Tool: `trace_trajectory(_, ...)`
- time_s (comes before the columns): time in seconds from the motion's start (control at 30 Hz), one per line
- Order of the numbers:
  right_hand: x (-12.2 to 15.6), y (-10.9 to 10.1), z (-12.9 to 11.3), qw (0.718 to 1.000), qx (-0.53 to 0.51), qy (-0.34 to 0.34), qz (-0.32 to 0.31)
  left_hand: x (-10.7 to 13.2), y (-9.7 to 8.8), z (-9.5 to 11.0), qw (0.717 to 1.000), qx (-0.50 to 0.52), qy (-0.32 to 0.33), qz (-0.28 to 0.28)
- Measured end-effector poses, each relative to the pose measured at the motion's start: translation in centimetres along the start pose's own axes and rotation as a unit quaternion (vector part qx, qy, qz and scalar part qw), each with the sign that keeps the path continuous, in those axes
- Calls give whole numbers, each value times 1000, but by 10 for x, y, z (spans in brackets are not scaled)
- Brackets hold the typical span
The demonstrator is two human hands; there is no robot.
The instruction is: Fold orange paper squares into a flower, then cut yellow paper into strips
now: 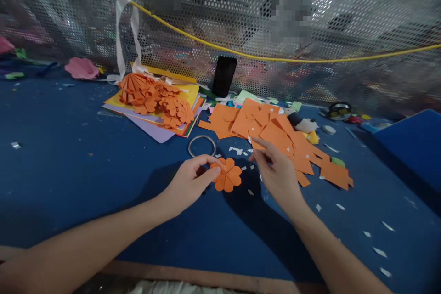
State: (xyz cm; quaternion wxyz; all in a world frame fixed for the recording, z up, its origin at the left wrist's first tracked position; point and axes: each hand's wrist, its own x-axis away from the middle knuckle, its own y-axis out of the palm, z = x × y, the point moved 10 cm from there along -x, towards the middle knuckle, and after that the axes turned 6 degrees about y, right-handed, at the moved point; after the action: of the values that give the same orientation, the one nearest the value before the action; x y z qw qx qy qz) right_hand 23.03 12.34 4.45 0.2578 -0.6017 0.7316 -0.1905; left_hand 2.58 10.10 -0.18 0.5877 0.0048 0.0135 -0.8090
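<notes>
My left hand (188, 181) pinches an orange paper flower (227, 175) by its left side, between thumb and fingers. The flower has several rounded petals with fold lines and faces up. To its right, my right hand (275, 174) is apart from the flower, index finger stretched out and thumb separate. A small white scrap (249, 139) shows near that index fingertip; whether they touch I cannot tell. Just beyond my left hand lies a roll of tape or ring (202, 147). Loose orange paper pieces (275, 131) overlap in a pile beyond my right hand.
Finished-looking orange paper flowers (161, 98) sit on stacked coloured paper (161, 134) at back left. A dark phone (223, 76) leans against the perforated metal screen (206, 14). White scraps (380, 252) dot the blue table (86, 183). A blue panel (413, 142) stands at right.
</notes>
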Motion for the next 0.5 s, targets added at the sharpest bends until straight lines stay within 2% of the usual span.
trace_trajectory(0.1,-6,4,2,999,1,-27,-23,1,4,3,1000,6,2,-15)
trace_trajectory(0.17,-4,10,2,998,-40,-5,-48,0,6,5,1000,0,5,-21)
trace_trajectory(0.23,4,24,1,987,-100,46,-114,-1,7,6,1000,-12,6,-27)
trace_trajectory(0.33,22,50,-9,955,-164,95,-230,-3,10,9,998,-37,19,-40)
trace_trajectory(0.4,28,54,-16,948,-175,95,-248,-4,10,11,997,-59,34,-47)
trace_trajectory(0.5,28,52,-17,952,-174,97,-233,-4,11,11,994,-77,45,-54)
